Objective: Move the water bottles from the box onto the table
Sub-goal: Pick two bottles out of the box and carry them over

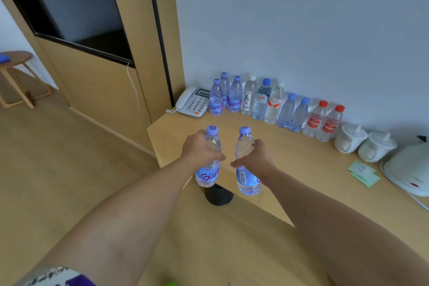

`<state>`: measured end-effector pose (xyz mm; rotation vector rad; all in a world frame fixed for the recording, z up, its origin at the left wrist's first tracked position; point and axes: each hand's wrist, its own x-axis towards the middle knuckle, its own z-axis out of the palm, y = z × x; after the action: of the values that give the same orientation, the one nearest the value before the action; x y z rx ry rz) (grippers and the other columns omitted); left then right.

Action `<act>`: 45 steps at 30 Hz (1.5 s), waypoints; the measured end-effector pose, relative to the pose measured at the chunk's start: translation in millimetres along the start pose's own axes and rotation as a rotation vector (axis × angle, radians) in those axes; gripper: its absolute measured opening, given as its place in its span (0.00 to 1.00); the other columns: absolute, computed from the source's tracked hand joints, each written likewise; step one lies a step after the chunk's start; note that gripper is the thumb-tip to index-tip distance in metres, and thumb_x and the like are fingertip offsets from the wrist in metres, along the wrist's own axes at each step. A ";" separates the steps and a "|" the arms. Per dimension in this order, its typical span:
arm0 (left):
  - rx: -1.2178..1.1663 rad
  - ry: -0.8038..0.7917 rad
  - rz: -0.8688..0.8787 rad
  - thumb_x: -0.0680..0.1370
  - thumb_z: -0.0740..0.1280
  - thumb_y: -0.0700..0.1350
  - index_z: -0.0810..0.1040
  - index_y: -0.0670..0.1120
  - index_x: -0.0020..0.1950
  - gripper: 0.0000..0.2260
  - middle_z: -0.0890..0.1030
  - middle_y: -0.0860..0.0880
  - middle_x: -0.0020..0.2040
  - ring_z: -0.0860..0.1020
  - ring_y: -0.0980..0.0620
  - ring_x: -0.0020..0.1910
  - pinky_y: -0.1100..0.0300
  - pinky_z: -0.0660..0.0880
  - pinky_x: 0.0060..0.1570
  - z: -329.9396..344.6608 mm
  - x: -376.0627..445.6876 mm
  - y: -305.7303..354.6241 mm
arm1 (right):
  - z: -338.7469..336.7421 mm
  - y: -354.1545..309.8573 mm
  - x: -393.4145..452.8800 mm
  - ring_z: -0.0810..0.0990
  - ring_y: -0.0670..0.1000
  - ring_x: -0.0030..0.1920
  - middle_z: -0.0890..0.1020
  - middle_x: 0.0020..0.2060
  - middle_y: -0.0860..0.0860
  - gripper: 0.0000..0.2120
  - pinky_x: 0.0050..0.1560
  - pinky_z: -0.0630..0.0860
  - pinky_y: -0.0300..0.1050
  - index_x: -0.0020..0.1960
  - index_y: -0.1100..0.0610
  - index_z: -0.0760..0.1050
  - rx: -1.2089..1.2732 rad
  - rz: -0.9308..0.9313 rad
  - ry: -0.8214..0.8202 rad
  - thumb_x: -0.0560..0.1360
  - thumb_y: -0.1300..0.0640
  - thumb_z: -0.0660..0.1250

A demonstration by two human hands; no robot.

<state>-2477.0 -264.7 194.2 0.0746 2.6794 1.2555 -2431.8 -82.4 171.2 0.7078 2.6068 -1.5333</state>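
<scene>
Carrying two bottles at frame centre, left hand wrapped round one, right hand round the other, both held above the table edge, next probably needing upright setting-down beside the row at upper right.

twelve water bottles, two white teapots, one telephone, two hands.
</scene>
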 end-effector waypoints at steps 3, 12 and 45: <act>0.018 -0.037 0.030 0.56 0.84 0.54 0.78 0.51 0.52 0.29 0.82 0.55 0.49 0.82 0.52 0.49 0.52 0.80 0.52 1.1 62.6 -9.3 | 20.1 -6.5 47.6 0.80 0.54 0.49 0.78 0.52 0.50 0.35 0.40 0.74 0.46 0.57 0.53 0.70 0.017 0.045 0.032 0.57 0.54 0.85; 0.132 -0.288 0.181 0.55 0.83 0.56 0.77 0.52 0.54 0.31 0.82 0.54 0.51 0.81 0.51 0.52 0.53 0.79 0.55 -1.3 222.1 -6.2 | 54.0 -34.3 151.7 0.77 0.50 0.45 0.73 0.44 0.43 0.36 0.38 0.72 0.45 0.53 0.51 0.67 0.072 0.243 0.237 0.54 0.52 0.86; 0.412 -0.518 0.480 0.64 0.83 0.43 0.77 0.47 0.41 0.16 0.76 0.51 0.37 0.75 0.51 0.37 0.61 0.69 0.35 37.0 423.1 89.9 | 11.5 -77.7 330.4 0.78 0.58 0.57 0.80 0.55 0.56 0.31 0.60 0.77 0.56 0.61 0.59 0.73 -0.049 0.273 0.201 0.64 0.55 0.83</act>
<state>-2888.6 -127.3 179.7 0.9970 2.4596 0.6181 -2761.0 -3.2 144.9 1.2128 2.5335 -1.3790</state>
